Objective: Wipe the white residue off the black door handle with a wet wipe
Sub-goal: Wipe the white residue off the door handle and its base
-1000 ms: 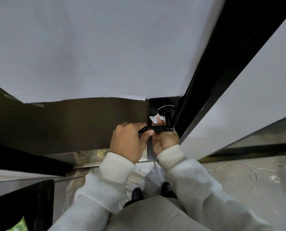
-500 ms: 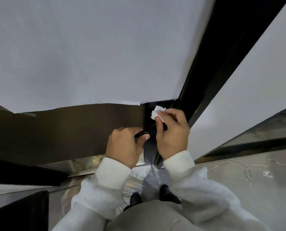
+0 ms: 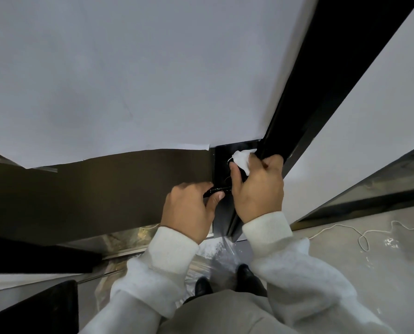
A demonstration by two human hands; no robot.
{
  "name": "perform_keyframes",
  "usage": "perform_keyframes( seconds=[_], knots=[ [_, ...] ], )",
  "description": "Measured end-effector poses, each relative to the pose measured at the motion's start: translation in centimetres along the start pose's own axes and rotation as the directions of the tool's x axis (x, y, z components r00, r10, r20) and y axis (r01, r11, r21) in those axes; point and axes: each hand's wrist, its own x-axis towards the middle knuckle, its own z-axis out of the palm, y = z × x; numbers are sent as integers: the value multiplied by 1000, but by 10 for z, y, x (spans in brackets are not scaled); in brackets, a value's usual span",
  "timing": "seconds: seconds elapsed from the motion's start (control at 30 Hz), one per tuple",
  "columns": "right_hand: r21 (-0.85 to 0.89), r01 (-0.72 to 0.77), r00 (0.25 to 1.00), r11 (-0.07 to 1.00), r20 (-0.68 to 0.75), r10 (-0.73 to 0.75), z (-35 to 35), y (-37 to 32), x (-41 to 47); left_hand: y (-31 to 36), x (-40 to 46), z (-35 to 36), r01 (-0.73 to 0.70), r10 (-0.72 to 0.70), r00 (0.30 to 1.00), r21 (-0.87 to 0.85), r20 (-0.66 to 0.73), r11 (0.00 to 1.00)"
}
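The black door handle point(image 3: 219, 189) juts from a black plate point(image 3: 221, 162) at the door's edge; only a short piece of its lever shows between my hands. My left hand point(image 3: 189, 210) grips the lever's free end, thumb on top. My right hand point(image 3: 257, 186) wraps the handle's neck near the plate, pinching a crumpled white wet wipe point(image 3: 242, 160) against it. The neck and the rose are hidden under my right hand.
The door is covered with white paper point(image 3: 129, 80) above and brown film point(image 3: 92, 189) below. A black door frame point(image 3: 321, 80) runs diagonally on the right. A white cord point(image 3: 360, 235) lies on the floor at the right. My shoes point(image 3: 225, 280) stand on plastic sheeting.
My right hand has come up from under the lever and over the handle's neck, carrying the wipe higher against the plate. My left hand keeps its hold on the lever's end.
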Motion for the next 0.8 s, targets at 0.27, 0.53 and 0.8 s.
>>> perform_keyframes(
  seconds=[0.27,0.53,0.8],
  knots=[
    [-214,-28,996,976,82,46,-3,-24,14,-3,2,-2,-35,35,999,16,24,999],
    [-232,346,938,909,84,-336,-6,-23,17,-4,6,-5,-25,22,997,38,78,999],
    [-104,468,883,878,98,-459,-2,8,30,2,7,-10,-1,-8,989,55,148,998]
  ],
)
